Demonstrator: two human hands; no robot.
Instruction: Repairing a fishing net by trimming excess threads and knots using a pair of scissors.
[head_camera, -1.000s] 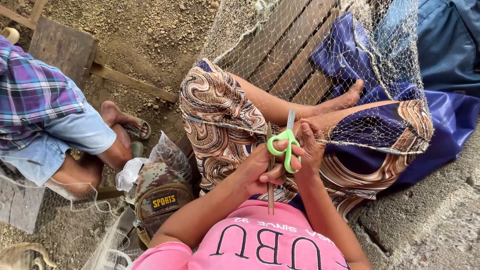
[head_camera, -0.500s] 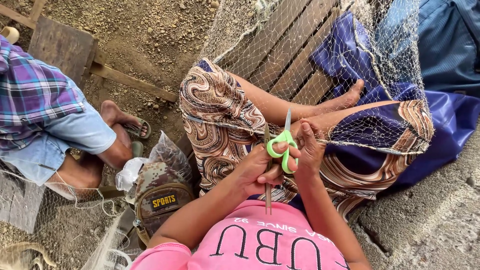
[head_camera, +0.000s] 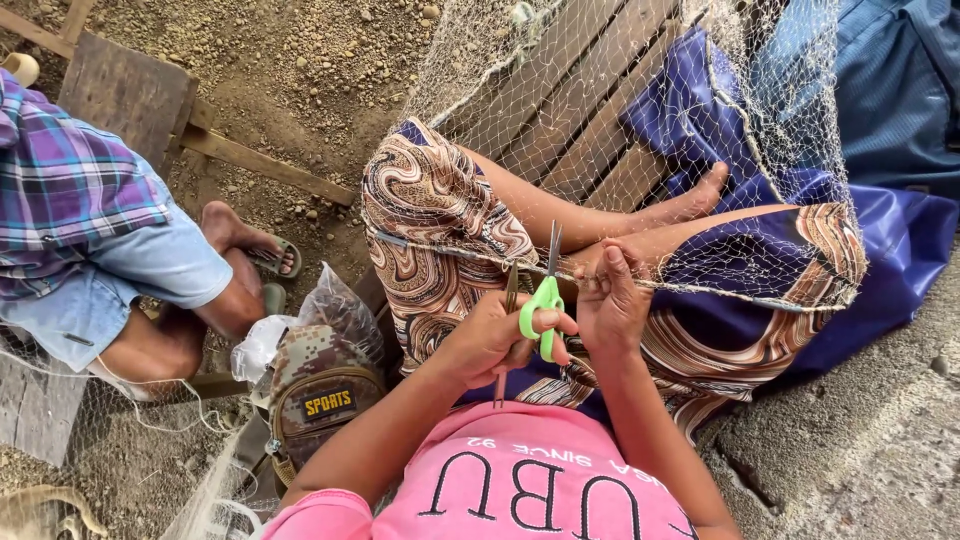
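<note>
Scissors (head_camera: 545, 300) sit gripped in the left hand (head_camera: 490, 340); right hand (head_camera: 612, 305) apparently pinches netting (head_camera: 700, 130).

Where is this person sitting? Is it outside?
Probably outdoors, in a yard or work spot where fishing nets get mended. The ground is bare dirt and gravel, a net lies spread over a slatted wooden platform, and the left hand holds green scissors at the net.
</note>
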